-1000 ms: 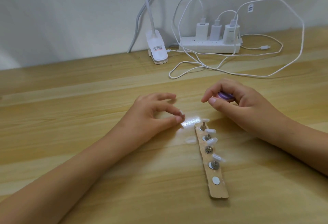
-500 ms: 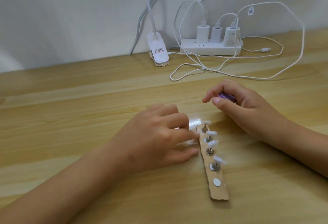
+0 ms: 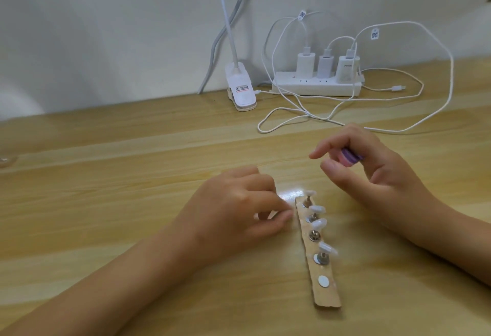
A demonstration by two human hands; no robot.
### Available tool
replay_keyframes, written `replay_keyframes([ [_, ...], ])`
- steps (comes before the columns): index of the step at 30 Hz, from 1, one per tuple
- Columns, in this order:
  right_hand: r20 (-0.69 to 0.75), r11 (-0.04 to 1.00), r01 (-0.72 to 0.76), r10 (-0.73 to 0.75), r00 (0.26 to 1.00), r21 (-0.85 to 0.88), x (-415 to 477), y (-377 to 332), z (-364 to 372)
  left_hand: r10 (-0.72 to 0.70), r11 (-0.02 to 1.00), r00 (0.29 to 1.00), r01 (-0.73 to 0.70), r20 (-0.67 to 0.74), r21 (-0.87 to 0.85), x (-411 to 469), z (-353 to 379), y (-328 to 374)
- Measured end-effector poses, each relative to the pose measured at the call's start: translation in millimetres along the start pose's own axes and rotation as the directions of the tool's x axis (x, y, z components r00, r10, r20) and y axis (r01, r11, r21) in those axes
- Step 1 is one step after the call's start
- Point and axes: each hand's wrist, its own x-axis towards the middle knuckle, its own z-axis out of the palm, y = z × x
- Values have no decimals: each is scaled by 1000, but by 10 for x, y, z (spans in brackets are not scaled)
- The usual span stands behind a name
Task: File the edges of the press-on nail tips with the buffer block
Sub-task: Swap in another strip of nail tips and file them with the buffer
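Since half a second ago our left hand (image 3: pixel 236 216) has drawn its thumb and forefinger together, tips down on the table (image 3: pixel 106 202) just beside the cardboard strip (image 3: pixel 325 297), left edge; whether they pinch anything, we cannot tell. Right hand (image 3: pixel 385 178) hovers beyond the strip's far end, back fingers curled round the purple buffer block (image 3: pixel 350 157), thumb and forefinger apart. Four nail tips (image 3: pixel 317 208) sit on pegs along the strip

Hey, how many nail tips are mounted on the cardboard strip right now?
4 nail tips along the cardboard strip: farthest, second, third, nearest. The left hand may hide another.
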Motion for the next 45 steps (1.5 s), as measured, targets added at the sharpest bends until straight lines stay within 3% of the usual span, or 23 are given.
replay_keyframes([
  [1,-7,999,42,-42,999,-21,-8,-16,-6,-138,977,990,131,-28,-169,4,-7,31],
  [2,-5,994,93,-93,996,-56,-18,-33,-7,-286,890,958,254,-28,-378,12,-21,57],
  [4,9,977,177,-177,984,-121,-40,-62,3,-495,587,865,401,80,-704,41,-53,124],
  [5,15,971,198,-198,980,-133,-49,-71,10,-546,462,825,440,144,-770,44,-46,159],
  [8,9,968,218,-219,976,-124,-69,-84,13,-609,236,741,509,283,-828,19,17,278],
  [10,-6,966,230,-233,973,-119,-85,-103,15,-598,126,721,516,350,-847,5,72,348],
  [16,-34,953,256,-265,964,-162,-88,-126,55,-549,-94,700,491,456,-866,35,113,400],
  [25,-47,950,275,-285,957,-150,-81,-128,42,-472,-196,728,463,497,-864,45,97,382],
  [32,13,958,253,-253,967,-133,-77,-92,57,-165,-515,738,501,654,-695,74,27,296],
  [37,35,967,208,-205,978,-147,-63,-41,55,-256,-464,735,476,628,-747,83,51,275],
  [42,-81,972,137,-124,989,188,-92,11,52,-299,-498,739,418,603,-760,86,100,293],
  [45,-77,974,129,-116,990,187,-103,25,66,-396,-405,761,357,513,-842,73,129,294],
])
